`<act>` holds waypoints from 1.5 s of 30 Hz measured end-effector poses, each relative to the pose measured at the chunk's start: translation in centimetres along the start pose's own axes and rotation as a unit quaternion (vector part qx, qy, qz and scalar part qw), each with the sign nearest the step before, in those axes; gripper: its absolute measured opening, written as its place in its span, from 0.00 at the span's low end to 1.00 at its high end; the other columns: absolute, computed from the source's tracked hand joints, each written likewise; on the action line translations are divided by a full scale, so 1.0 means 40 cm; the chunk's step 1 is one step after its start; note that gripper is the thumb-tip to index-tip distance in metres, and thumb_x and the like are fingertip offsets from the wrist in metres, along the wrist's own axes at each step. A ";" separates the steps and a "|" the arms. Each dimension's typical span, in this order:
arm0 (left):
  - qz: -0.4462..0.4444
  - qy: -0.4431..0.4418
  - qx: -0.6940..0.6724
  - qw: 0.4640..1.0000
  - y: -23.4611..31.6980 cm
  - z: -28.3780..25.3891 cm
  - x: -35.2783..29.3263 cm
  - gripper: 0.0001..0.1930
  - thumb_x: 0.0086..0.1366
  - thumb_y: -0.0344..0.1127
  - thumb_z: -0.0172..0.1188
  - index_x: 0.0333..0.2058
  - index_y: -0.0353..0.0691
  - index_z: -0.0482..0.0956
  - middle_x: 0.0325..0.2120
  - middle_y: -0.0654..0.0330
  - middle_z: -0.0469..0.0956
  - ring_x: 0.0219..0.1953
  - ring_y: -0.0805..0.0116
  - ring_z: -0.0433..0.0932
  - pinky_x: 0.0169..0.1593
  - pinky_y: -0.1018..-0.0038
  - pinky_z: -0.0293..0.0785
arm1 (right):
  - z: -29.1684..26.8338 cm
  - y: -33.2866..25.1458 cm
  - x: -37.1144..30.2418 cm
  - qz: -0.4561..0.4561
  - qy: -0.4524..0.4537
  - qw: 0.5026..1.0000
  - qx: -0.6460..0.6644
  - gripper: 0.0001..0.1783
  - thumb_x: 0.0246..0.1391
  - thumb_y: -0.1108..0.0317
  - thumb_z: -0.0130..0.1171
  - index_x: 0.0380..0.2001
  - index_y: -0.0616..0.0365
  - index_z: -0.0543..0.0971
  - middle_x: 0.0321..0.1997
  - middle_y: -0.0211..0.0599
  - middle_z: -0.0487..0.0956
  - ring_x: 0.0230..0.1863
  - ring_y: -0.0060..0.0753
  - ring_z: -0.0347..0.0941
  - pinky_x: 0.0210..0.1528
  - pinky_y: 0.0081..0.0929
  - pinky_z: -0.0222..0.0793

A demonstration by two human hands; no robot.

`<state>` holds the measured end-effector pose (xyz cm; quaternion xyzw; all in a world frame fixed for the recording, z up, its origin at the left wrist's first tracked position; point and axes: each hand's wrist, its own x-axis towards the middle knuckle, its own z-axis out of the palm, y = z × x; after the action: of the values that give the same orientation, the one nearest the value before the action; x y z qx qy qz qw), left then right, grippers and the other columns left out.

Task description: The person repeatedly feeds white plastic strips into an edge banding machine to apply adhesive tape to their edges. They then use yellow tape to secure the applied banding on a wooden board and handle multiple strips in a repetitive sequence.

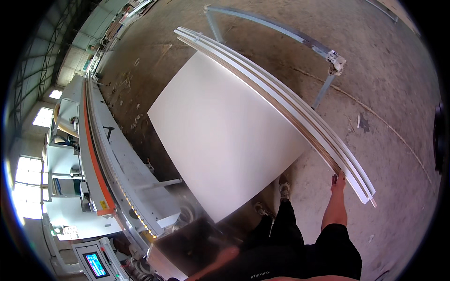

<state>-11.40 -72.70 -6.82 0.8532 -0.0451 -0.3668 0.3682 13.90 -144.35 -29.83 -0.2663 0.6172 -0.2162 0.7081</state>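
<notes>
At left, a worker's left hand point(228, 255) is a blur, its grip impossible to tell. Long strips point(276, 93) run along the white panel's point(225, 136) right edge and past its near corner; from where I stand, a level, bundled hold looks best for such length. The right hand point(338, 181) touches their near end, fingers curled at the edge, firmness unclear. Left to right: one machine point(133, 173), one panel, at least three strips, one metal frame point(281, 27).

The right arm point(334, 208), bare below a black sleeve point(339, 243), stretches forward, the right grip point(338, 182) at its far end with fingers partly hidden. The left forearm point(206, 269) angles low and inward; the left grip point(228, 254) is blurred, its pose unclear.
</notes>
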 end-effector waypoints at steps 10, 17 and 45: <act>-0.096 -0.020 -0.225 0.969 0.471 -0.119 0.616 0.34 0.77 0.57 0.66 0.68 0.35 0.76 0.54 0.54 0.86 0.50 0.60 0.85 0.52 0.60 0.81 | -0.206 0.029 -0.348 -0.006 -0.233 0.969 -0.079 0.04 0.73 0.65 0.65 0.43 0.51 0.81 0.36 0.27 0.80 0.37 0.30 0.79 0.48 0.33 0.81; -0.149 0.090 -0.504 0.846 0.803 -0.053 0.820 0.30 0.67 0.50 0.79 0.54 0.35 0.77 0.42 0.59 0.83 0.41 0.66 0.83 0.41 0.63 0.82 | -0.123 -0.008 -0.866 -0.048 -0.403 0.723 -0.559 0.23 0.54 0.59 0.86 0.40 0.58 0.81 0.36 0.34 0.88 0.40 0.24 0.84 0.44 0.28 0.81; -0.427 0.236 -0.234 0.841 0.516 0.493 -0.740 0.19 0.80 0.51 0.59 0.59 0.47 0.82 0.50 0.52 0.86 0.51 0.48 0.86 0.53 0.53 0.82 | 0.586 0.614 -1.331 0.143 -0.520 0.706 -0.460 0.17 0.62 0.57 0.74 0.44 0.55 0.81 0.34 0.31 0.81 0.33 0.32 0.81 0.38 0.38 0.78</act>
<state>-41.93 -89.13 15.29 0.7371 0.4991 -0.2746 0.3635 28.83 -89.18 -3.00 -0.5376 0.2048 0.3709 0.7290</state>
